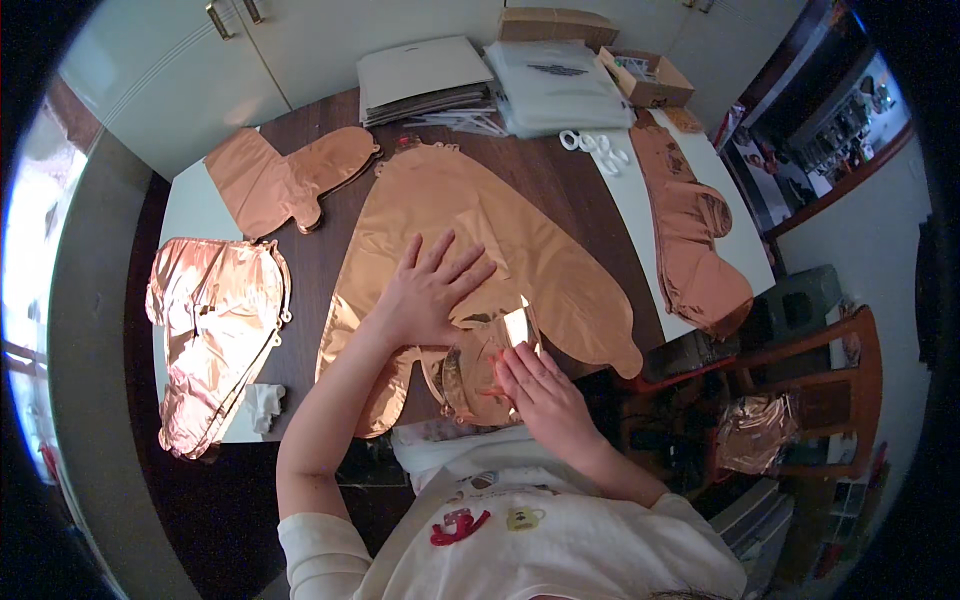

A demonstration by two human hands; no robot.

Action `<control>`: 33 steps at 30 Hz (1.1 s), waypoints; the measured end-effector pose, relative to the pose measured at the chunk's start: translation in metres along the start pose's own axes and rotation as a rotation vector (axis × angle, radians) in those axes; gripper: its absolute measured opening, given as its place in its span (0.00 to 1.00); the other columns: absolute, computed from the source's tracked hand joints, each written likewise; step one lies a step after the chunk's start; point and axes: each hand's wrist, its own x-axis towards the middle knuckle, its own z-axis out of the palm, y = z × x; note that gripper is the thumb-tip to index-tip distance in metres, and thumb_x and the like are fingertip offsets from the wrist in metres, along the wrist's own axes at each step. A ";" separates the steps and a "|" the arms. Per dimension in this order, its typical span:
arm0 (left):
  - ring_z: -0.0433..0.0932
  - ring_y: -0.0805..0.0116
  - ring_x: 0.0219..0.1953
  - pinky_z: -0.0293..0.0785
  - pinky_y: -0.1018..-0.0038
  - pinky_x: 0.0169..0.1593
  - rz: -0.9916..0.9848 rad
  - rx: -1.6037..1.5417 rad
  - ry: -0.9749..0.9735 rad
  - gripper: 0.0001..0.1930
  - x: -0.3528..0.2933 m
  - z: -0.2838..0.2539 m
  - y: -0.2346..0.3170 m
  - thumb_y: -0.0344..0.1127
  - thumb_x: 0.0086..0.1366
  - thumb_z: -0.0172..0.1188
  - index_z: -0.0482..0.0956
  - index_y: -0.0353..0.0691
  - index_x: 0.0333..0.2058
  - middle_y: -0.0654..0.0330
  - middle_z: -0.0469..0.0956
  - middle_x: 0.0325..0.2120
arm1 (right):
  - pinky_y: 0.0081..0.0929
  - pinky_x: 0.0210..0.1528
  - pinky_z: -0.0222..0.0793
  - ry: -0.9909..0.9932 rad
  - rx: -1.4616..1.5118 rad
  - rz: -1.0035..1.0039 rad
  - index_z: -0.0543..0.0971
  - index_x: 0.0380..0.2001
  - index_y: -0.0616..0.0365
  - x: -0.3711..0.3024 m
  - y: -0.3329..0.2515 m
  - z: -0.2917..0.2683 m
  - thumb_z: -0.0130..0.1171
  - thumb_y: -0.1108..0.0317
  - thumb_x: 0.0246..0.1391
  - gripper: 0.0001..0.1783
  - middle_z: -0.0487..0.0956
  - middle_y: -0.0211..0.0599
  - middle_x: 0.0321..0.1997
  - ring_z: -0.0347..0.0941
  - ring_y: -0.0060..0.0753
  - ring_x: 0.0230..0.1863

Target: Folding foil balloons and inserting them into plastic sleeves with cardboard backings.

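Observation:
A large flat, copper-coloured foil balloon lies across the middle of the table, with rounded lobes spreading to the right and toward me. My left hand rests on it with fingers spread, palm down. On its near, creased part lies my right hand, fingers stretched out close together against the shiny foil; the thumb is hidden. A reddish patch shows beside those fingertips, perhaps a reflection. Neither hand visibly grips anything. Part of the foil near my right hand looks folded over and reflects bright light.
More flat foil balloons lie at the far left, near left and right. Along the back are a stack of card sheets, clear plastic bags, an open box and white-handled scissors. A wooden chair stands at right.

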 end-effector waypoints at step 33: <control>0.46 0.44 0.66 0.40 0.43 0.63 0.023 0.022 -0.022 0.57 0.002 -0.005 0.003 0.79 0.37 0.52 0.54 0.52 0.64 0.61 0.54 0.64 | 0.38 0.62 0.56 -0.043 0.254 -0.130 0.76 0.50 0.52 0.015 0.078 -0.024 0.62 0.63 0.48 0.23 0.72 0.31 0.57 0.63 0.38 0.61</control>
